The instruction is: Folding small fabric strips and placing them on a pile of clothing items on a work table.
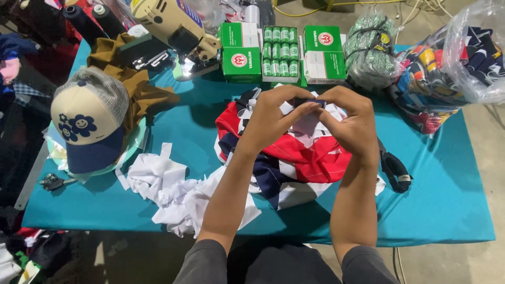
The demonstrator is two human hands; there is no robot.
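While both hands meet above the middle of the surface (431, 173), the left hand (271, 118) is curled almost closed, and its thumb and fingertips pinch one end of a small dark blue piece (309, 101). The right hand (353, 123) is bent in the same way and pinches the other end, so the piece is held between the two hands, in the air just above a heap of red, white and navy fabric (294, 158). The piece is mostly hidden by the fingers — only a narrow dark strip shows, and I cannot tell if it is cloth or a label.

Both forearms rise from the bottom edge of the view and lean toward each other, with the wrists bent inward and the backs of the hands turned to the camera. The grey sleeves are cut off at the lower edge.

To the left of the fabric lies a pile of white scraps (168, 192), which touches the left forearm. A cream and navy cap (87, 123) with blue flowers rests on a pale round thing near the left edge, and brown cloth (139, 87) lies beside it. At the far side stand green and white boxes (240, 50), with a tray of small green spools (280, 50) between them. Clear bags of coloured cloth (463, 58) sit at the right — their contents are hard to make out. A dark strap (394, 168) lies just right of the right forearm.
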